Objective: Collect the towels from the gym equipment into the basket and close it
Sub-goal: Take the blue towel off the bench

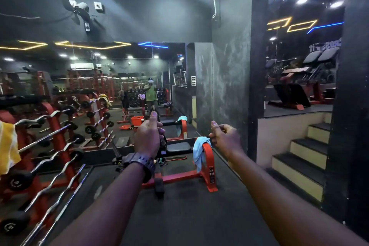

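Observation:
A light blue towel (199, 153) hangs over the red upright of a floor machine (209, 166) straight ahead. At the left edge, a yellow and white towel (7, 146) is draped on the barbell rack (58, 126). My left hand (148, 138) is raised in front of me, thumb up, fingers curled, holding nothing. My right hand (223, 136) is raised the same way, just right of the blue towel and above it, with nothing in it. An orange basket (137, 120) shows only as a reflection in the wall mirror.
The mirror (99, 78) covers the far wall and reflects more towels on machines. Barbells fill the rack at left. Steps (307, 158) rise at right beside a dark pillar (231, 90). A black bench pad (178, 147) lies behind the red machine. Dark rubber floor (189, 215) stretches ahead.

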`<state>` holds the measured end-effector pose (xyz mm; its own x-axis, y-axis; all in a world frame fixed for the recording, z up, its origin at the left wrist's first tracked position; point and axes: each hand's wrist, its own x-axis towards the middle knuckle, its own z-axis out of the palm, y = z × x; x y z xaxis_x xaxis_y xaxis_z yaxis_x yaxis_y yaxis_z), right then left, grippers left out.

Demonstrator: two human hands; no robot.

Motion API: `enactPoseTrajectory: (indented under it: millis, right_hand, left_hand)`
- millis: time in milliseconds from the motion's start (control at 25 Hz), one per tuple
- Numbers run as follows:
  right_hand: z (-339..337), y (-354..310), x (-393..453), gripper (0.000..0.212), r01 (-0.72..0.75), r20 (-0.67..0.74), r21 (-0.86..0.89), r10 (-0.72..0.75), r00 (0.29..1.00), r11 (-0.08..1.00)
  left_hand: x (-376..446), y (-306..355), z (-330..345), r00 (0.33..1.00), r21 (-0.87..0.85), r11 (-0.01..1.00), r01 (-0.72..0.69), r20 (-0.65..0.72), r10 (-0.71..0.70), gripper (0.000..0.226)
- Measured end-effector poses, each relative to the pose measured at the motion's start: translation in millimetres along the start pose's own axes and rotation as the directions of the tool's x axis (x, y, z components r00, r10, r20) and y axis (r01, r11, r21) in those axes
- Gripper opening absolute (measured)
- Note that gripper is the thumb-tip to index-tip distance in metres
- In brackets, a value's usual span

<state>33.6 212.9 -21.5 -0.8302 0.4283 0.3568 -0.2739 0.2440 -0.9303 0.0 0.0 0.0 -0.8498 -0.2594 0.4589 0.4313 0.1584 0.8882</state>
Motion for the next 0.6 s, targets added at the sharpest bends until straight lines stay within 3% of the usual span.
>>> enactPoseTrajectory:
  millis: [240, 600]
  right_hand:
    - [29.2, 65.9, 90.2, 0.039, -0.043, -0.020, 0.004, 0.043, 0.999, 0.999]
    - [99.8, 168.7, 286.5, 0.038, -0.123, -0.013, -0.105, 0.122, 0.992, 0.987]
  left_hand:
    - [65.2, -71.8, 57.0, 0.994, -0.038, 0.996, 0.083, 0.067, -0.081, 0.049]
    - [229.6, -175.6, 154.4, 0.992, 0.003, 0.992, 0.123, 0.017, -0.123, 0.043]
